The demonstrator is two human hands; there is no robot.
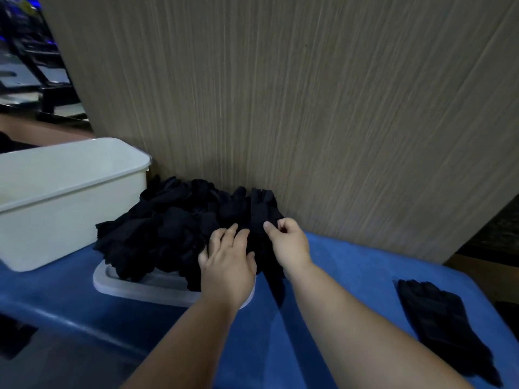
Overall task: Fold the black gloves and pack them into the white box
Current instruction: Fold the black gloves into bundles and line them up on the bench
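A heap of black gloves (174, 223) lies on a flat white lid (134, 286) against the wooden panel. My left hand (227, 262) rests on the heap's right part with straight, spread fingers. My right hand (286, 242) pinches one black glove (262, 211) at the heap's right end; that glove hangs down past the lid between my two wrists. The white box (64, 200) stands at the left, right beside the heap; its inside is hidden from this angle. One more black glove (446, 329) lies flat on the blue surface at the right.
A blue cloth-covered surface (351, 265) carries everything. An upright wood-grain panel (280, 94) closes off the back. Dark furniture shows at the far left behind the box. The surface's right edge runs just past the lone glove.
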